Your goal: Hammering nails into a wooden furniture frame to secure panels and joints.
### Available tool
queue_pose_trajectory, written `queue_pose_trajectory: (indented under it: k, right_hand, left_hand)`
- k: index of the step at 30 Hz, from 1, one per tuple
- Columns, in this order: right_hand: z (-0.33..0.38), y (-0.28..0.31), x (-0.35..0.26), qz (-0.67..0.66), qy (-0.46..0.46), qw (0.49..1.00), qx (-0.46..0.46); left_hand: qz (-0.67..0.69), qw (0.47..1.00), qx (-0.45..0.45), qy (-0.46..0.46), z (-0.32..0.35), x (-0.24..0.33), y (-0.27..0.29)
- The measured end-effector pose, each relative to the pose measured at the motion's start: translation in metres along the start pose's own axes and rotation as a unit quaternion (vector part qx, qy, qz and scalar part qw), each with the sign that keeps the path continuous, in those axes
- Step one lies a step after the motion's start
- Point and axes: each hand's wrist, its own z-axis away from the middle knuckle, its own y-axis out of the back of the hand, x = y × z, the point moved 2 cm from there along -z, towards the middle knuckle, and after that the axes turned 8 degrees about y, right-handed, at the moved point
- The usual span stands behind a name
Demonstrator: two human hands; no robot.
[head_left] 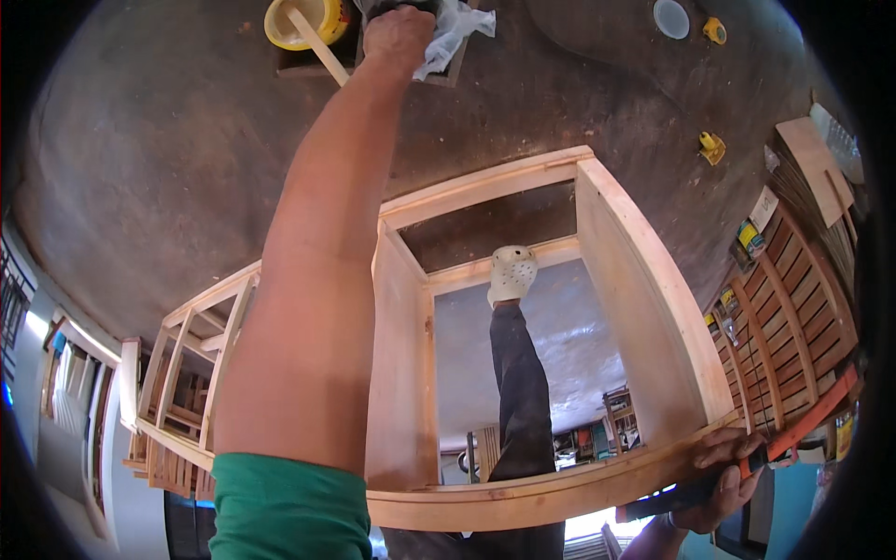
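Note:
My left arm in a green sleeve reaches far forward. At its end my left hand (399,39) is closed on something dark, mostly hidden at the top edge, beside a crumpled white plastic bag (450,35). At the lower right my right hand (714,504) wraps round an orange-and-black tool (793,420), whose exact kind I cannot make out. It lies against the near corner of an open wooden frame (523,499) with panelled sides. A foot in a cream clog (512,273) shows through the frame's opening.
A yellow tub (301,21) with a wooden stick (317,47) across it stands far left of the bag. Another wooden frame (187,373) lies at left. Slatted wood (789,327) leans at right. Yellow items (712,147) and a white lid (671,19) lie on the floor.

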Motion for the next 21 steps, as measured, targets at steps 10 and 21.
queue_pose_trajectory:
  k: [10, 21]
  right_hand:
    - [-0.002, -0.019, -0.003, 0.011, -0.009, 0.998, 0.064]
    - [-0.008, -0.006, 0.004, -0.012, 0.022, 1.000, 0.002]
  left_hand:
    - [-0.008, 0.999, -0.002, -0.046, 0.014, -0.009, -0.004]
    - [0.349, 0.928, 0.129, 0.005, 0.071, -0.025, 0.110]
